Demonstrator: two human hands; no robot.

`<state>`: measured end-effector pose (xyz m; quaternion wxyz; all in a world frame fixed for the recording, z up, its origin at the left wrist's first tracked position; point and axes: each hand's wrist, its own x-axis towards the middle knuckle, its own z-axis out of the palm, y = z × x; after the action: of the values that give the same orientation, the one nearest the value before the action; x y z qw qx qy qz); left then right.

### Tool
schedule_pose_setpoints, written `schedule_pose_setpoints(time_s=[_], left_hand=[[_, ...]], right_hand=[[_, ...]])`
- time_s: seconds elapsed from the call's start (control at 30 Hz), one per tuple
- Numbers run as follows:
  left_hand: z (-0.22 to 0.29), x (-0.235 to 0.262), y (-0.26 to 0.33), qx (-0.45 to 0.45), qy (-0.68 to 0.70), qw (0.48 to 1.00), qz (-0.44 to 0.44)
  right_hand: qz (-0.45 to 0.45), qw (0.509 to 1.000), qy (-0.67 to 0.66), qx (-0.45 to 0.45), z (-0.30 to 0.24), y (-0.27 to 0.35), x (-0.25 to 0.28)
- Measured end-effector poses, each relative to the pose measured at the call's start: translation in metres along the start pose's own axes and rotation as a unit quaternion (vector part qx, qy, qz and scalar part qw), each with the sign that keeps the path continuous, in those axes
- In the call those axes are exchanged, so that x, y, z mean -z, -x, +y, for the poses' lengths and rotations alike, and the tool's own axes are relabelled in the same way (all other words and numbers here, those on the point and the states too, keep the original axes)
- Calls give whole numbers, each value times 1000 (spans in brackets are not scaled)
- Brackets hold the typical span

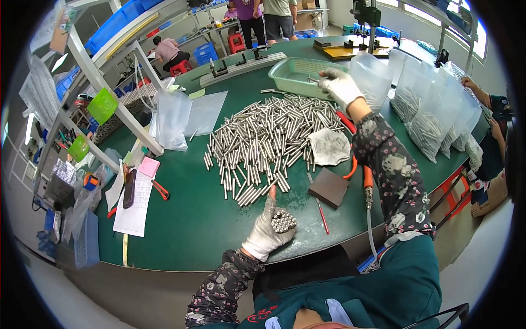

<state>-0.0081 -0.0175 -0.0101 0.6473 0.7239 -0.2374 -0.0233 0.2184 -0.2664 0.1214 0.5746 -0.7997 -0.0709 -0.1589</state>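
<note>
My left hand [268, 233], in a white glove with bare fingertips, is closed around a bundle of short metal pins [284, 220] whose round ends face up, near the table's front edge. Over the right side of a pale green plastic basket [279, 82], my gloved right hand [339, 88] pinches a single metal pin [313, 80]. A wide heap of the same silvery pins [268, 134] spreads across the green table between my hands. Beside the heap lies a smudged white cloth [330, 147].
A brown block [329, 187], a thin red-handled tool [322, 216] and an orange air gun [368, 178] with its hose lie at right. Bags of pins [433, 123] stand farther right, near another person's arms. Papers [132, 205], a phone [130, 188] and shelving [104, 93] occupy the left.
</note>
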Motion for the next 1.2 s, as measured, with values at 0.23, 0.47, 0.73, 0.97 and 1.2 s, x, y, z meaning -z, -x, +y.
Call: schedule_pose_setpoints(time_s=[0.23,0.47,0.73,0.97,1.2], left_hand=[[-4,2,-11,-13,-6,1000,7],[-1,4,-18,-8,-56,998,12],[5,2,-13,5,-42,999,8],[13,2,-19,35,24,999,15],[7,-1,-18,25,31,999,16]], right_hand=[[-169,868,410,223,-21,145,-1],[-214,826,498,152,-12,184,4],[-235,825,497,131,-3,194,1],[-204,896,281,276,-42,208,-18],[-65,890,366,264,-34,192,-37]])
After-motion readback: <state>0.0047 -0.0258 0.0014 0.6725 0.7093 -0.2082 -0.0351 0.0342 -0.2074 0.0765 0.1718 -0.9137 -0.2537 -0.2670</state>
